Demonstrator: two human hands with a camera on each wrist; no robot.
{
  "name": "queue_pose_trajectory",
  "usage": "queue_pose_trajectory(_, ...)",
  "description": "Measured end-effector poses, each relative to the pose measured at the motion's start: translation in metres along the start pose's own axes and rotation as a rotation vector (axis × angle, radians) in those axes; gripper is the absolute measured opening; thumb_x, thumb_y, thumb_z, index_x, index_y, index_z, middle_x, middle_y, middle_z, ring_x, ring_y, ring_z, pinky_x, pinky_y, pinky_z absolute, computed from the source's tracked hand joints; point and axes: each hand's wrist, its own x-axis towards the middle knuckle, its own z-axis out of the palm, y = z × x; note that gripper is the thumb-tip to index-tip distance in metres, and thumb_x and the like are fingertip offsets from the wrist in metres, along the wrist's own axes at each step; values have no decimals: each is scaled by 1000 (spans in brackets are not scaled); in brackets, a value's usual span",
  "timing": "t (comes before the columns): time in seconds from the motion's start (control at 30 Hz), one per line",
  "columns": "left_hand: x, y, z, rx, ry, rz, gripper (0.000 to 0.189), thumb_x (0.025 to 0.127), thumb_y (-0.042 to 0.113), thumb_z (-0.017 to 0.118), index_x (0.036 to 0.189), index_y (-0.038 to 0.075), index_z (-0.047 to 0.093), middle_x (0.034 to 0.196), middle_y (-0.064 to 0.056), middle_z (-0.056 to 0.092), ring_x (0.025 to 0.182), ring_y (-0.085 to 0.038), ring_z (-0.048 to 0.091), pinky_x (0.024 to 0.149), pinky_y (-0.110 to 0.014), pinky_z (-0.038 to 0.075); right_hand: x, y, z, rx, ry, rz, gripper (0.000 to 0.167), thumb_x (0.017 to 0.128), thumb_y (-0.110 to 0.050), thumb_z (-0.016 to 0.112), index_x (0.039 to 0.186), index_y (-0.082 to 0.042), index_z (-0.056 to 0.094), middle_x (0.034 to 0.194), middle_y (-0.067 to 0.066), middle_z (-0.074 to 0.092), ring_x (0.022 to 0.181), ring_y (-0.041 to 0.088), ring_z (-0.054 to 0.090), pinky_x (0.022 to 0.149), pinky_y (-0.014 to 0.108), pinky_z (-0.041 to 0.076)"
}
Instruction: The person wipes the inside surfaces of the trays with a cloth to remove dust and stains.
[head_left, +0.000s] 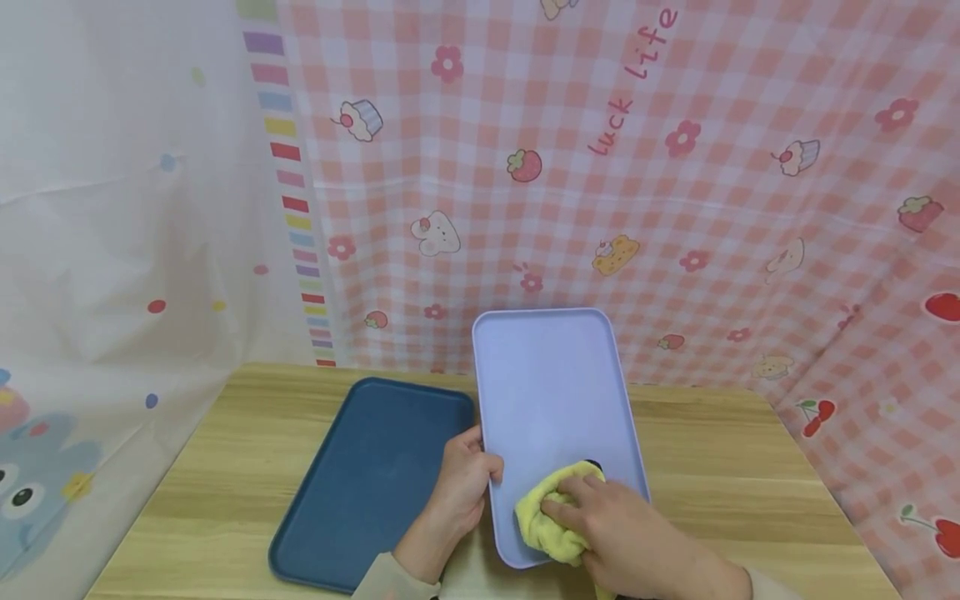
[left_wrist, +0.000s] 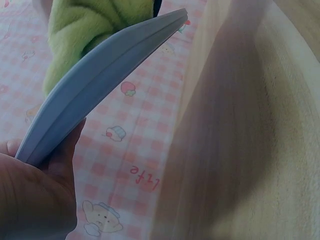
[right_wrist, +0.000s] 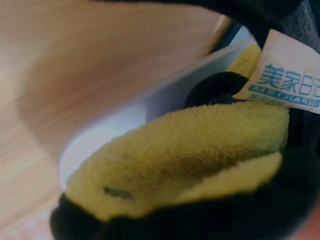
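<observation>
A lavender rectangular tray (head_left: 551, 383) is tilted up off the table, its far end in front of the checked curtain. My left hand (head_left: 461, 479) grips its left edge, thumb over the upper face and the other fingers behind. In the left wrist view the tray (left_wrist: 100, 80) appears edge-on above the wood. With my right hand (head_left: 637, 533) I hold a bunched yellow cloth (head_left: 534, 521) against the near part of the tray's face. The right wrist view shows the fluffy cloth (right_wrist: 185, 135) with dark trim and a white label (right_wrist: 287, 75); the fingers are hidden there.
A dark blue tray (head_left: 375, 475) lies flat on the wooden table (head_left: 720, 467), left of the lavender one and partly behind my left forearm. A pink checked curtain (head_left: 480, 200) hangs along the back and right, and a white printed sheet (head_left: 135, 233) hangs on the left.
</observation>
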Motion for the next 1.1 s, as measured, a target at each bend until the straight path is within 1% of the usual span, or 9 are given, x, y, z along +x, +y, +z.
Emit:
queue_pose_trajectory(0.1,0,0,0,-5,3,1,75,50,-15,44,122,-15,65,104,-15,71,96,-22,65,70,-28,52,-4,-1,1,6,-3,-6,56,67,-9,81,122,-16,73,115,1,64,100,19,62,80,40,55)
queue_pose_trajectory(0.2,0,0,-1,-8,6,5,76,50,-15,45,124,-15,64,105,-15,71,96,-23,64,70,-29,51,-7,-1,3,13,0,-8,55,65,-7,79,119,-16,75,113,0,65,98,19,62,80,38,55)
queue_pose_trajectory(0.4,0,0,-2,2,4,11,76,51,-15,45,124,-15,64,107,-16,70,99,-24,63,69,-29,49,-16,4,5,53,-12,-3,54,63,-4,78,115,-18,76,109,-3,64,95,17,60,81,37,54)
queue_pose_trajectory(0.57,1,0,-2,-1,8,10,75,50,-15,46,123,-16,64,106,-16,70,98,-24,63,66,-29,49,-24,11,5,64,-35,44,55,63,-3,78,115,-19,76,111,-3,63,99,18,60,83,39,54)
queue_pose_trajectory(0.67,2,0,-2,-6,10,9,75,50,-15,46,123,-16,64,105,-15,70,98,-24,63,66,-28,49,-28,14,4,50,-50,73,55,64,-3,79,117,-17,77,114,-1,64,102,21,61,85,42,55)
queue_pose_trajectory(0.73,2,1,-2,-8,10,8,76,50,-15,46,124,-16,64,105,-15,70,98,-24,63,67,-28,50,-29,16,3,39,-51,89,52,67,-5,81,118,-17,77,114,0,64,103,21,61,85,43,55)
queue_pose_trajectory(0.9,1,2,-2,-10,7,5,77,50,-14,46,126,-16,63,105,-16,70,97,-24,63,67,-29,50,-26,18,-1,13,-13,140,47,69,-8,83,115,-17,78,111,-1,65,103,21,61,79,42,55)
queue_pose_trajectory(1.0,1,2,-2,-10,2,5,78,50,-14,46,126,-16,63,106,-17,71,98,-25,63,66,-29,50,-22,19,-4,25,-7,177,48,68,-2,80,114,-16,79,111,-1,66,102,19,61,76,40,56)
queue_pose_trajectory(1.1,0,2,-2,-10,-1,1,77,51,-15,46,125,-16,63,106,-17,71,98,-25,63,66,-29,50,-18,20,-6,34,9,200,52,66,3,74,115,-14,79,111,0,67,101,18,61,78,39,57)
